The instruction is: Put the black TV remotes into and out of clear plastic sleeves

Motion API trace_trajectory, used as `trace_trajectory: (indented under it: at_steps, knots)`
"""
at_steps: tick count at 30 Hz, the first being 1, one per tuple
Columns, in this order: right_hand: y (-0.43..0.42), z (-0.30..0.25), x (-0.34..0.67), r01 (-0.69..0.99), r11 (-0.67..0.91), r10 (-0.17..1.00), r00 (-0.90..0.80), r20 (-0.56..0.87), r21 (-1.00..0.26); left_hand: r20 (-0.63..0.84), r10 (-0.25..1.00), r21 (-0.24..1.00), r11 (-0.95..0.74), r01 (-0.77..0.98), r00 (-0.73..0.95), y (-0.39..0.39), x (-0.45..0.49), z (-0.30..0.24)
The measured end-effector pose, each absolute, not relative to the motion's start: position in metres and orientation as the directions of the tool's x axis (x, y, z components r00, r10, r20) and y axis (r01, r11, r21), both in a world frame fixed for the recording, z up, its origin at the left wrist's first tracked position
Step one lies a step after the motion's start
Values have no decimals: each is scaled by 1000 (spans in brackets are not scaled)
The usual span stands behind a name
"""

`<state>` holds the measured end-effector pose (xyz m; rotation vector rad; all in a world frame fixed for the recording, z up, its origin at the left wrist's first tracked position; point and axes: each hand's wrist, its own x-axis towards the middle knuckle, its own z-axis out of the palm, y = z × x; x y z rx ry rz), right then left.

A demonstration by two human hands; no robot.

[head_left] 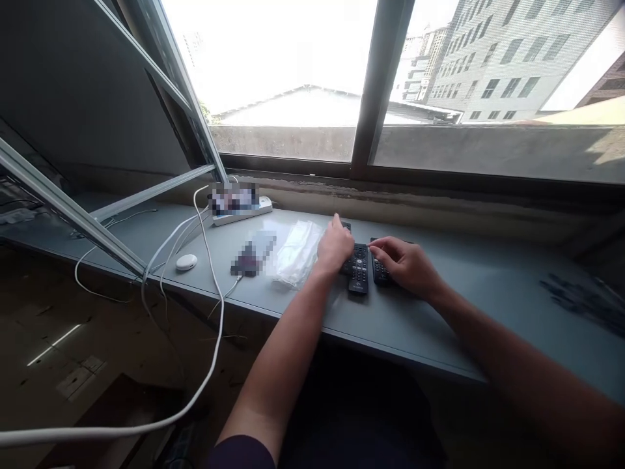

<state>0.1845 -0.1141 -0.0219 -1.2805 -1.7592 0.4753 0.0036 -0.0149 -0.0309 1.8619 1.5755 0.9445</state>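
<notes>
Several black remote controls lie close together on the grey desk [449, 267]. My left hand [336, 246] is on one of them, a partly covered remote control [346, 227], with its fingers curled at the side. Just right of that hand, another remote control [359, 272] lies in plain view, its buttons facing up. My right hand [407, 264] is over a further remote control [379, 272] and hides much of it. The right thumb and forefinger are pinched together near that remote's upper end; whatever is between them is too small to make out.
Left of my left hand are clear plastic bags [297, 254] and a blurred phone [254, 254] on a cable. Farther left are a round white case [186, 262], a power strip [244, 212], white cables [217, 326] and a metal frame [161, 189]. A dark bundle [586, 303] lies right.
</notes>
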Motion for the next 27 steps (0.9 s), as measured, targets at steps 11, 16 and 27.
trace_trajectory:
  at_steps: [11,16,27]
  knots:
    - [-104,-32,205,809,354,885,-127,449,-470,45,990,674,-129,728,133,-29,1,-34]
    - [-99,-37,214,879,326,887,-156,435,-349,88,981,611,-189,769,171,-40,5,-31]
    - [-91,-37,233,908,354,877,-239,416,-223,101,948,669,-289,685,301,-34,11,-38]
